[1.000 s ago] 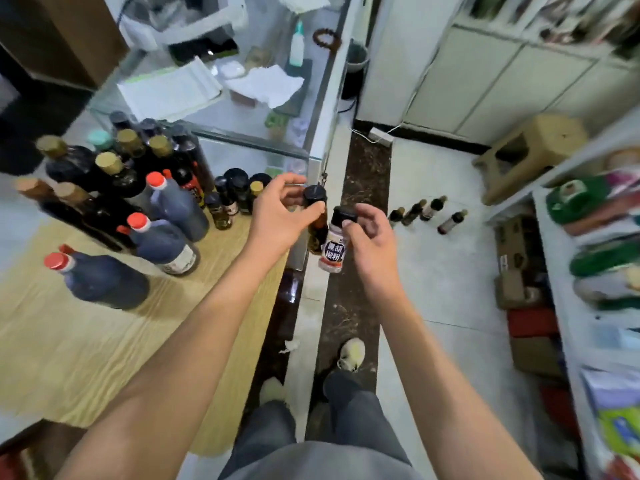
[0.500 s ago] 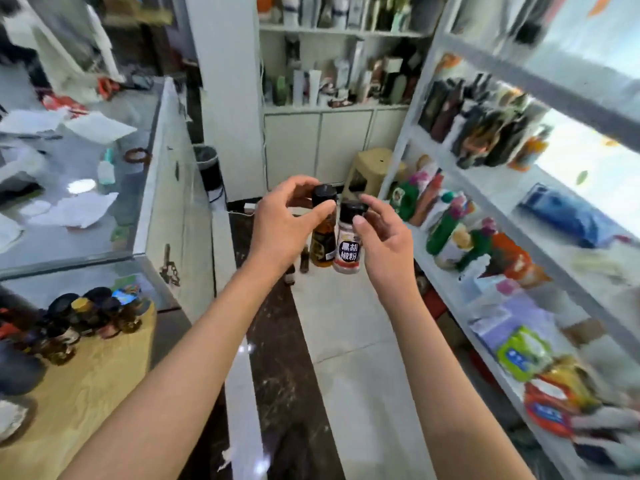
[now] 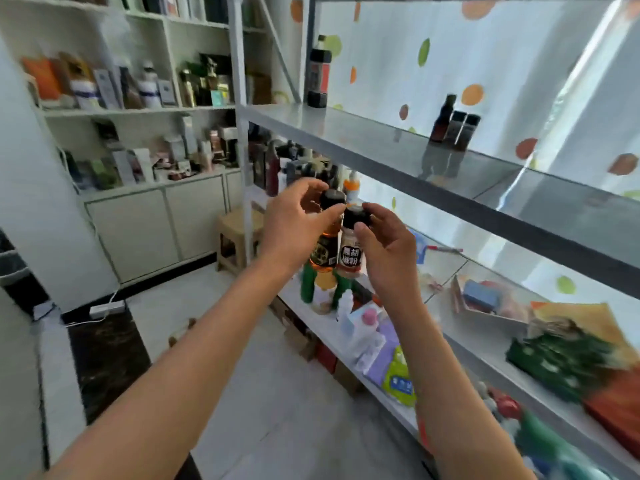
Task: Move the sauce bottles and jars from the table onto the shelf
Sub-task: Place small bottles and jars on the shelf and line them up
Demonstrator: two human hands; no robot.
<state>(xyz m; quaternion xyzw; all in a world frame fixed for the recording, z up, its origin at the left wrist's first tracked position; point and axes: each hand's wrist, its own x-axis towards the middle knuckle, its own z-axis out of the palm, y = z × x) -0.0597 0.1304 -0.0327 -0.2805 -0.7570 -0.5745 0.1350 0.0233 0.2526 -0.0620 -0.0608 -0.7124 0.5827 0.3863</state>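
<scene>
A shop room with white cabinets and cluttered wall shelves at the left, and a metal shelf [image 3: 363,133] running off to the right before a dotted curtain. The goods on the wall shelves and on the lower tiers are smeared by motion blur — their labels cannot be read. A small plastic stool [image 3: 235,230] stands by the rack's upright. The left hand [image 3: 294,223] pinches the black cap of an amber sauce bottle [image 3: 325,247], fingers curled round it; touching it on the right, the right hand [image 3: 384,251] pinches the black cap of a pale pepper shaker [image 3: 350,258], the caps half hidden by fingertips. Both hang in the air below the shelf's front edge. On the shelf stand a tall dark bottle [image 3: 318,74] and, further right, three small dark bottles [image 3: 453,123]. Half a second ago the view took in the glass counter and table corner at the left; these have gone and the shelf now fills the right — the grip is unchanged.
</scene>
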